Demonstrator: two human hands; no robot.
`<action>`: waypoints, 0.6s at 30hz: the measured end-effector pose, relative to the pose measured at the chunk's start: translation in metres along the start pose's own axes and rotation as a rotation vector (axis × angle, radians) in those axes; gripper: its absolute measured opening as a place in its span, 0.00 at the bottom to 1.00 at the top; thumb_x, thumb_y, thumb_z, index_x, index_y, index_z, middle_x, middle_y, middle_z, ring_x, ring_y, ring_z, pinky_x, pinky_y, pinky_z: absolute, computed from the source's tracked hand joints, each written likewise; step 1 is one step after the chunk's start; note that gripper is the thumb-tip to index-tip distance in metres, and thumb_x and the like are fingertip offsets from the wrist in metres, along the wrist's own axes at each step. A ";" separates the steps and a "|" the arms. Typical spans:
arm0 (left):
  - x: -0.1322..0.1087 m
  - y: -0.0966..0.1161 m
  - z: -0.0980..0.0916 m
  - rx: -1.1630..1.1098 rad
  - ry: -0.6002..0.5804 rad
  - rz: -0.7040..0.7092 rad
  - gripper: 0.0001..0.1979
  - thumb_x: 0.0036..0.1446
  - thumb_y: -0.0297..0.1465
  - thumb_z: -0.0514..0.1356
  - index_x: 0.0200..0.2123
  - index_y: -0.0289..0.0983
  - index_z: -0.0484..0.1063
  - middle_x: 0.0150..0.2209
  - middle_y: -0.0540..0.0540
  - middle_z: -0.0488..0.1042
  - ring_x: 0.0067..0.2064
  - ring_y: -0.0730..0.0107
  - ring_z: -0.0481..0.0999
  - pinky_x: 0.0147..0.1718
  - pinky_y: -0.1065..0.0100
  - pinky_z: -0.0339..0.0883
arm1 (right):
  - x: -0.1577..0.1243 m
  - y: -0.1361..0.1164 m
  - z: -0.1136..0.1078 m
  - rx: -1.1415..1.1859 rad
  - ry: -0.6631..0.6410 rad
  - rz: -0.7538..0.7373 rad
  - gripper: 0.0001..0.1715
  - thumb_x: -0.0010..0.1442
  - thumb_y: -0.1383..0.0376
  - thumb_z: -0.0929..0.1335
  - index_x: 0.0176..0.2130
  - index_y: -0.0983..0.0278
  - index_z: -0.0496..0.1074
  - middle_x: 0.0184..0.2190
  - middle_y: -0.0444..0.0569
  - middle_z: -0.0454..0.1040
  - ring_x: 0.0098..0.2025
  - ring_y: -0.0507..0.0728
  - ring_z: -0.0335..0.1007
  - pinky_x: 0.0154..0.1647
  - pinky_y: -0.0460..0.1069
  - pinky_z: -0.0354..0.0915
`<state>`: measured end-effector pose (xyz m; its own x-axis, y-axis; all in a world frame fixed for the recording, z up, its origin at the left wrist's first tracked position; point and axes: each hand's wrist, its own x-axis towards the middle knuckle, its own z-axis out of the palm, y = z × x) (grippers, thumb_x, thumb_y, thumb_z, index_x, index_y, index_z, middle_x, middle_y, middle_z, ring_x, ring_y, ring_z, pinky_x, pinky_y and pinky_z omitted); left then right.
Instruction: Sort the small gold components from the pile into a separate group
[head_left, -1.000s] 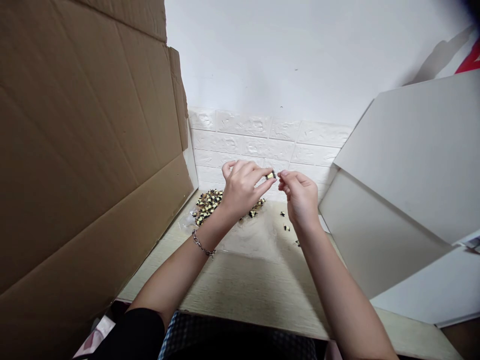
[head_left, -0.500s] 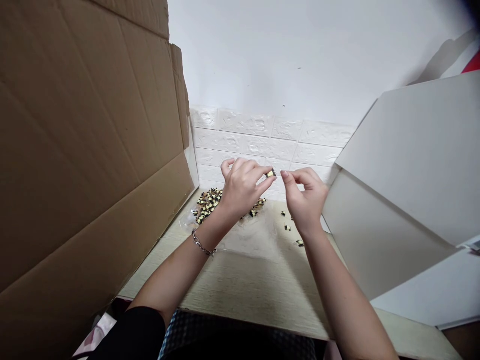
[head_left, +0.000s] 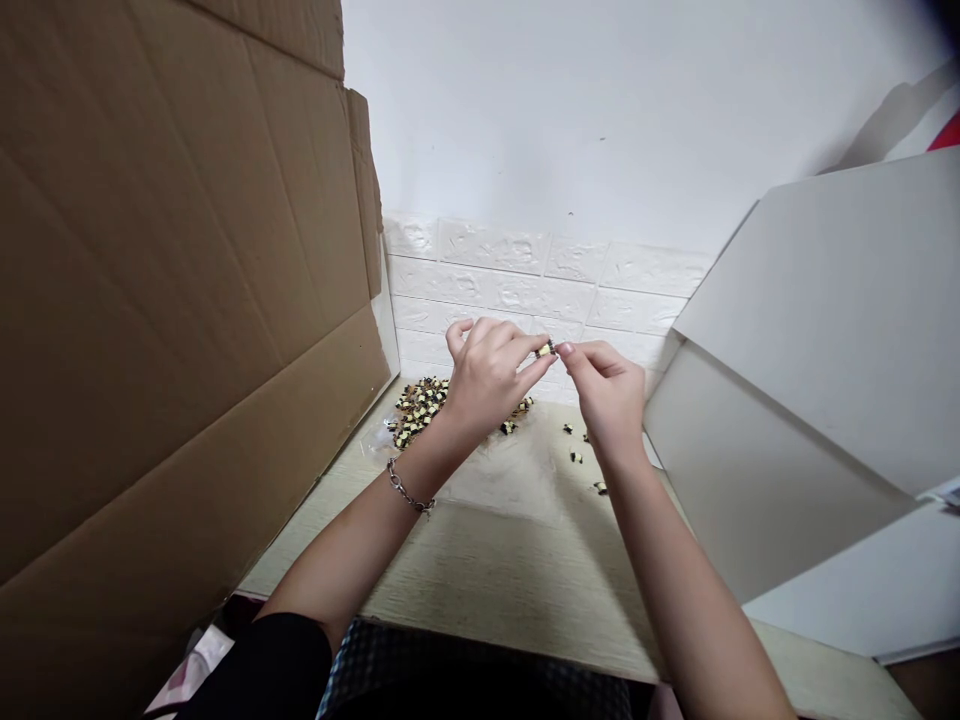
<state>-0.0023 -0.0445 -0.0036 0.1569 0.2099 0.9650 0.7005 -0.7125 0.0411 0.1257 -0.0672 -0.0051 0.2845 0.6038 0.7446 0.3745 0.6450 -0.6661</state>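
Note:
Raised above the table, my left hand pinches a small yellow-and-black transformer between thumb and fingertips. The part has a yellow middle and dark ends. My right hand is closed in a pinch, its thumb tip right at the part's right end. Whatever its fingertips hold, if anything, is too small to make out. Behind my left wrist lies a pile of similar transformers, partly hidden by that hand, on a clear plastic bag. Several loose ones, such as this transformer, lie left of my right forearm.
A tall cardboard sheet walls off the left side. White panels lean in from the right. At the back is a white wall with a brick-pattern strip. The pale tabletop ends at a front edge near my body.
My right hand has moved slightly left, bringing its pinched fingertips from a small gap up to the transformer's end. My left hand keeps its grip, nearly still.

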 end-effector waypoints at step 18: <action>-0.001 0.003 0.000 -0.003 -0.068 -0.036 0.10 0.54 0.39 0.53 0.34 0.43 0.71 0.30 0.51 0.72 0.38 0.70 0.67 0.46 0.61 0.44 | 0.004 0.009 0.008 0.330 0.022 0.276 0.12 0.43 0.58 0.69 0.24 0.65 0.72 0.22 0.43 0.70 0.24 0.47 0.59 0.28 0.45 0.59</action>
<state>-0.0004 -0.0463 -0.0044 0.1790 0.2803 0.9431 0.7041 -0.7060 0.0762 0.1231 -0.0559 -0.0086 0.3545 0.7668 0.5351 -0.0199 0.5783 -0.8156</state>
